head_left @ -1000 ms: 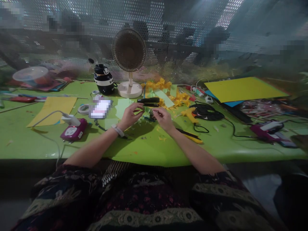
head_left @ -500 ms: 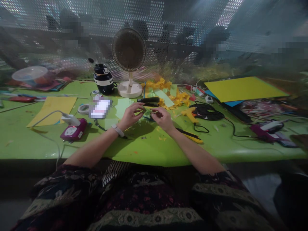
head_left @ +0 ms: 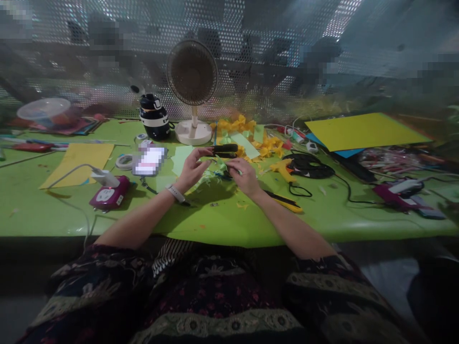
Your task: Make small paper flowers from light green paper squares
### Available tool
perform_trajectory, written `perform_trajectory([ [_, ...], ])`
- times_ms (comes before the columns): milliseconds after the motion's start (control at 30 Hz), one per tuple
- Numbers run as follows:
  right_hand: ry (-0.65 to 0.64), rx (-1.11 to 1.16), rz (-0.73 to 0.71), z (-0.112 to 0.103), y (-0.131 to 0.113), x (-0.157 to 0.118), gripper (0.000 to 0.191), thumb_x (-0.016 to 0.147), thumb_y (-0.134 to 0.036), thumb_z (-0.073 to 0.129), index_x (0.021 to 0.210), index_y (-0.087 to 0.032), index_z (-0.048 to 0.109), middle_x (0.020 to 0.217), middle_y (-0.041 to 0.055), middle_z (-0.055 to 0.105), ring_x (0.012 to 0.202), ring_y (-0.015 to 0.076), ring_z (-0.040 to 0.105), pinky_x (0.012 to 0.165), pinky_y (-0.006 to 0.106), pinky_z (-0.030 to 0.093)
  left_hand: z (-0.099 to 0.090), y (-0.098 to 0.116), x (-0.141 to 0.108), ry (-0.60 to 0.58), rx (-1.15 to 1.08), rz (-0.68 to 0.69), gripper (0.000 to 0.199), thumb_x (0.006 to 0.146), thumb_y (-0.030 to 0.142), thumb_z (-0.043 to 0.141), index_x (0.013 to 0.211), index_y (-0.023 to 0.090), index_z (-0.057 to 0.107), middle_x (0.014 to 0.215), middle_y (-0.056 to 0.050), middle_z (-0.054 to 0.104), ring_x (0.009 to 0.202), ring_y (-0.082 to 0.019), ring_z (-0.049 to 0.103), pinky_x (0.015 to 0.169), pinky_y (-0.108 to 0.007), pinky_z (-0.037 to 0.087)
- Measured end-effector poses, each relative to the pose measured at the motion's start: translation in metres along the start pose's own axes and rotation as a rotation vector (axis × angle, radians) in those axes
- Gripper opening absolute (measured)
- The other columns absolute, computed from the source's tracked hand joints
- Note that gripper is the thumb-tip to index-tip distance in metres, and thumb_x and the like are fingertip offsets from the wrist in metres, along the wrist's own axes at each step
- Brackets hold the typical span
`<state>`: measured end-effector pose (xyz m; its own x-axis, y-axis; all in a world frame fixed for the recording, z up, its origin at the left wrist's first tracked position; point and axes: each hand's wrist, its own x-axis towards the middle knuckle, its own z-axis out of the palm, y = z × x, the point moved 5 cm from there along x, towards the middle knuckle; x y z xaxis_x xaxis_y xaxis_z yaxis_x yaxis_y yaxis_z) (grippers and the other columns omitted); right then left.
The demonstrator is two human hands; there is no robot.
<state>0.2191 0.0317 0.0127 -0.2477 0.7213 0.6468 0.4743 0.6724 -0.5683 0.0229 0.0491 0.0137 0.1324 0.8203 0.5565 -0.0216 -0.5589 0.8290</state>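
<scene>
A small light green paper piece (head_left: pixel 221 167) with ragged edges stands between my hands, just above the table. The fingers of my right hand (head_left: pixel 244 175) are pinched at its right side. My left hand (head_left: pixel 195 168), with a pale band on the wrist, is to the left of it, fingers stretched and a gap between them and the thumb. Thin green paper scraps (head_left: pixel 203 184) lie below. Just behind the hands is a black stapler-like tool (head_left: pixel 225 148). Part of a dark object under the green paper is hidden.
Yellow paper flowers (head_left: pixel 270 145) and a white fan (head_left: pixel 193 133) stand behind. To the right lie a yellow glue gun (head_left: pixel 283 168), a yellow cutter (head_left: pixel 287 203) and yellow sheets (head_left: pixel 366 133). A phone (head_left: pixel 149 161), tape roll (head_left: pixel 125 162) and purple power strip (head_left: pixel 113 195) are on the left.
My left hand's fingers have drawn slightly up and apart from the green paper. The paper piece shows more fully now, by my right fingers, which have closed together.
</scene>
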Motion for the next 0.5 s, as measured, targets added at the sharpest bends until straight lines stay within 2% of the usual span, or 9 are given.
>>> perform_trajectory([
  [167, -0.058, -0.046, -0.021, 0.003, -0.003, -0.002, 0.027, 0.096, -0.022, 0.057, 0.111, -0.028, 0.078, 0.111, 0.0076, 0.070, 0.104, 0.0237, 0.067, 0.093, 0.042, 0.056, -0.002, -0.013, 0.004, -0.013, -0.158, -0.189, 0.025, 0.083, 0.033, 0.071, 0.103, 0.020, 0.064, 0.119, -0.010, 0.070, 0.110, -0.022, 0.067, 0.095, -0.040, 0.056],
  [333, -0.055, -0.062, -0.063, 0.004, -0.004, -0.003, 0.028, 0.096, -0.019, 0.058, 0.113, -0.028, 0.078, 0.108, 0.0073, 0.069, 0.103, 0.0228, 0.067, 0.091, 0.041, 0.057, 0.002, -0.016, 0.001, -0.031, -0.255, -0.301, 0.022, 0.081, 0.028, 0.071, 0.100, 0.019, 0.068, 0.117, -0.008, 0.072, 0.109, -0.021, 0.067, 0.098, -0.042, 0.055],
  [500, -0.062, -0.091, -0.060, 0.005, -0.004, -0.003, 0.029, 0.097, -0.020, 0.058, 0.115, -0.030, 0.078, 0.107, 0.0062, 0.070, 0.102, 0.0226, 0.067, 0.091, 0.040, 0.057, 0.003, -0.020, 0.000, -0.033, -0.302, -0.355, 0.021, 0.076, 0.022, 0.071, 0.097, 0.019, 0.069, 0.116, -0.008, 0.073, 0.107, -0.021, 0.068, 0.095, -0.041, 0.056],
])
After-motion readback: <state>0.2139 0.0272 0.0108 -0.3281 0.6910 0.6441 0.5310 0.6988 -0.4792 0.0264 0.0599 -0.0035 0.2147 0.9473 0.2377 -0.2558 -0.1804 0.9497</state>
